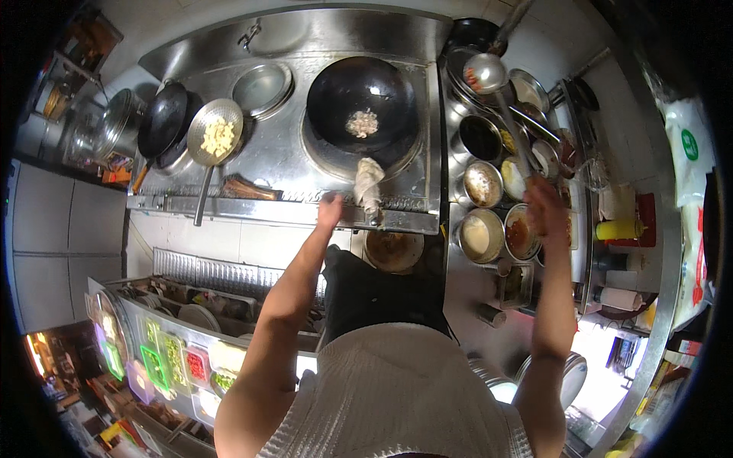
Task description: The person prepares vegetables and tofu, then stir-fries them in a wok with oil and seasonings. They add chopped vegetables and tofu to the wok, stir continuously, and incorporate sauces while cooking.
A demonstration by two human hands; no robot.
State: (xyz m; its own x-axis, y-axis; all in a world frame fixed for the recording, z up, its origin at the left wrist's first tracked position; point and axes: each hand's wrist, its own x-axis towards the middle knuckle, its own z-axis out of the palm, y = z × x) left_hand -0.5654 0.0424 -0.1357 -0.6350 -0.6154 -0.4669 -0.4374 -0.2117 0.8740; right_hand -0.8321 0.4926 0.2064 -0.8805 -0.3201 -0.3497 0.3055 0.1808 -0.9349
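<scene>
My right hand (pixel 544 209) is closed around the handle of a long metal ladle (pixel 487 73). The ladle's bowl, with some reddish bits in it, is above the pans at the back right. At the stove's front edge is my left hand (pixel 330 210), left of a folded cloth (pixel 368 180) that covers the wok's handle; whether its fingers grip anything is unclear. A black wok (pixel 338 86) sits on the burner with a small heap of pale, meat-like pieces (pixel 362 123) inside. Farther left, a perforated skimmer (pixel 197 129) holds pale yellow chunks (pixel 218 137).
Left on the steel stove (pixel 275 149) are a dark pan (pixel 163 120), round metal lids or pans (pixel 262 89) and a brown brush-like tool (pixel 249 188). Metal bowls of sauces and seasonings (pixel 481 235) line the right counter. A large bowl (pixel 394 251) is below the stove's front edge.
</scene>
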